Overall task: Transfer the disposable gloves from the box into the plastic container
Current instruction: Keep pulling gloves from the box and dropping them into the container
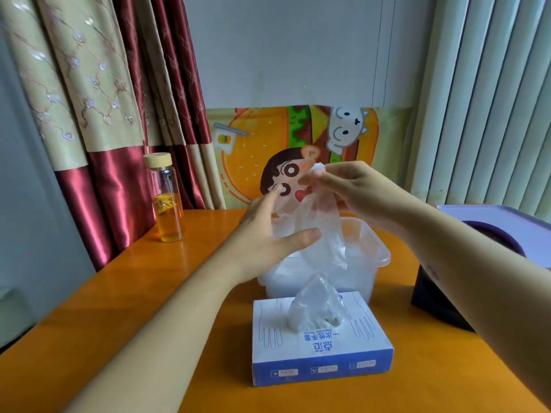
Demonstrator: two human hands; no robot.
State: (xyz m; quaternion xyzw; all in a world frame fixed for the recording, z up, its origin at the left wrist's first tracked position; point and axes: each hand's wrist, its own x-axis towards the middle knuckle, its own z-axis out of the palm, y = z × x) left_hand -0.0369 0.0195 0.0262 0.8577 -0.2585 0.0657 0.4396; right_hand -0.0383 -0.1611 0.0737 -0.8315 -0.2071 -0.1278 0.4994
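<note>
A blue and white glove box (322, 350) lies on the orange table near me, with a tuft of clear gloves (316, 305) sticking out of its top slot. Just behind it stands the clear plastic container (378, 248), with pale gloves inside. My right hand (354, 189) pinches the top of a clear disposable glove (325, 222) that hangs down over the container. My left hand (268, 231) is beside the hanging glove with its fingers straight; its thumb touches the film.
A glass bottle (167, 201) of amber liquid with a wooden cap stands at the table's back left, by the curtain. A dark box with a purple lid (495, 225) sits at the right. A cartoon burger poster (268, 150) leans on the wall behind.
</note>
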